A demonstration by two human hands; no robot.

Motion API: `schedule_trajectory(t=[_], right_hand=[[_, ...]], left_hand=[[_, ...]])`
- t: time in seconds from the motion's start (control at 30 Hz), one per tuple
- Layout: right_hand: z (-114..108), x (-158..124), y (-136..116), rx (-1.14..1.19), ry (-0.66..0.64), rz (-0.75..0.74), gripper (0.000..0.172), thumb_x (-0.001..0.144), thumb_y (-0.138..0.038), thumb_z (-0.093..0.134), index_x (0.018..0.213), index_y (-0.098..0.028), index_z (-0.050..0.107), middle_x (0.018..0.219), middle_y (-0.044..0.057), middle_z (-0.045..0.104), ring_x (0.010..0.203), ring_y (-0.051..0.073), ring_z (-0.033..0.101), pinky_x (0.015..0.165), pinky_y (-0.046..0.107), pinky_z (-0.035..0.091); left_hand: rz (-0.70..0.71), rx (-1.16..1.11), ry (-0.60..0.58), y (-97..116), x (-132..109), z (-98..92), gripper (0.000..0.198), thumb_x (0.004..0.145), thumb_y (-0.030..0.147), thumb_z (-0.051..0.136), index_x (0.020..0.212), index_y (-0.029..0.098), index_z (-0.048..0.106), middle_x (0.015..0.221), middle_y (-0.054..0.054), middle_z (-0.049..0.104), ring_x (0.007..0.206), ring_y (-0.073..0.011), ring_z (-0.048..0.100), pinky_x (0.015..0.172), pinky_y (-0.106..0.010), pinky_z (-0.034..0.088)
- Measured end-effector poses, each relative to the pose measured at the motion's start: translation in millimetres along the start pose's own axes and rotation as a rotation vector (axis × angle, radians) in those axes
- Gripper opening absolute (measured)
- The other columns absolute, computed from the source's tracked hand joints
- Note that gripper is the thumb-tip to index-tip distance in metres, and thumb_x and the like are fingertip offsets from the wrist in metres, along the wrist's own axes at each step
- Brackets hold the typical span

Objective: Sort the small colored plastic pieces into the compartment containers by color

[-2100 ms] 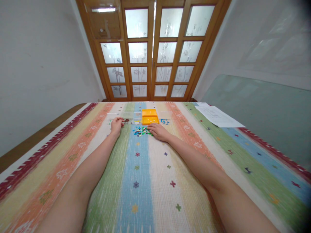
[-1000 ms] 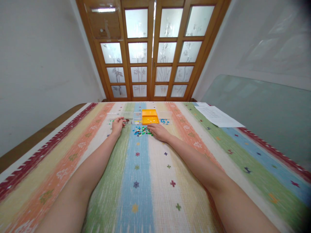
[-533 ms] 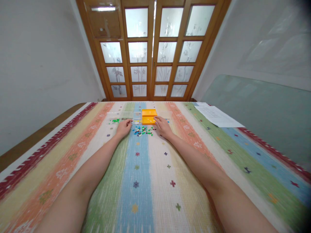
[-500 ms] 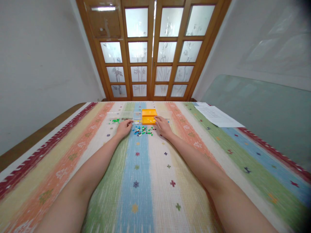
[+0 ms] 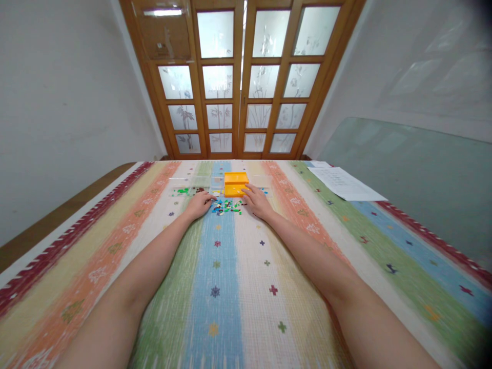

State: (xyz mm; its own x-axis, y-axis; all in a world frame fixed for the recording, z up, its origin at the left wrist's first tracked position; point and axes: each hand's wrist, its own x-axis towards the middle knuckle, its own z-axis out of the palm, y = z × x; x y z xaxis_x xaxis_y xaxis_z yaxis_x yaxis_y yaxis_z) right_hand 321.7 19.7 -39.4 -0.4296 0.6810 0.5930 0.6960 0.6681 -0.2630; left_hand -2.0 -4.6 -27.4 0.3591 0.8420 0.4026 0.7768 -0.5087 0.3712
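Note:
A small heap of tiny coloured pieces [image 5: 228,206] lies on the striped cloth, far out between my two hands. My left hand [image 5: 200,203] rests at the heap's left edge, with its fingers drawn together and pointing right; what they pinch is too small to see. My right hand [image 5: 258,201] lies palm down at the heap's right edge. Its fingers stretch towards the near right corner of an orange tray [image 5: 236,183]. Left of that tray, clear trays hold green pieces [image 5: 183,191] and dark red pieces [image 5: 200,189]. Blue pieces [image 5: 264,190] show just past my right hand.
The striped cloth [image 5: 230,287] covers a wide table. Sheets of white paper [image 5: 342,183] lie at the far right. A glass pane [image 5: 415,174] leans along the right wall. Wooden doors [image 5: 242,82] stand behind the table, whose bare wooden edge [image 5: 57,220] shows on the left.
My left hand moved right, from the dark red pieces to the heap's left edge. My right hand moved from the heap's near right side up towards the orange tray's corner.

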Motion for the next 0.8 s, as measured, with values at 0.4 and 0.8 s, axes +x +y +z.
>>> schedule_trajectory(t=[0.4, 0.8], right_hand=[[-10.2, 0.7, -11.7, 0.007, -0.023, 0.001, 0.035, 0.107, -0.034, 0.046, 0.128, -0.021, 0.071, 0.138, 0.015, 0.063, 0.128, 0.028, 0.056, 0.112, 0.049, 0.046], [-9.9, 1.5, -14.8, 0.023, -0.045, -0.007, 0.037, 0.107, -0.036, 0.046, 0.129, -0.019, 0.071, 0.136, 0.016, 0.064, 0.127, 0.03, 0.057, 0.112, 0.05, 0.045]], left_hand=[[0.045, -0.008, 0.005, 12.3, -1.6, -4.1, 0.027, 0.093, 0.025, 0.057, 0.108, 0.022, 0.079, 0.103, -0.009, 0.069, 0.1, -0.0255, 0.064, 0.098, -0.041, 0.05], [0.182, 0.099, -0.068, 47.5, -0.3, -6.6, 0.031, 0.095, 0.019, 0.053, 0.101, 0.026, 0.082, 0.111, -0.01, 0.065, 0.109, -0.0265, 0.057, 0.102, -0.043, 0.046]])
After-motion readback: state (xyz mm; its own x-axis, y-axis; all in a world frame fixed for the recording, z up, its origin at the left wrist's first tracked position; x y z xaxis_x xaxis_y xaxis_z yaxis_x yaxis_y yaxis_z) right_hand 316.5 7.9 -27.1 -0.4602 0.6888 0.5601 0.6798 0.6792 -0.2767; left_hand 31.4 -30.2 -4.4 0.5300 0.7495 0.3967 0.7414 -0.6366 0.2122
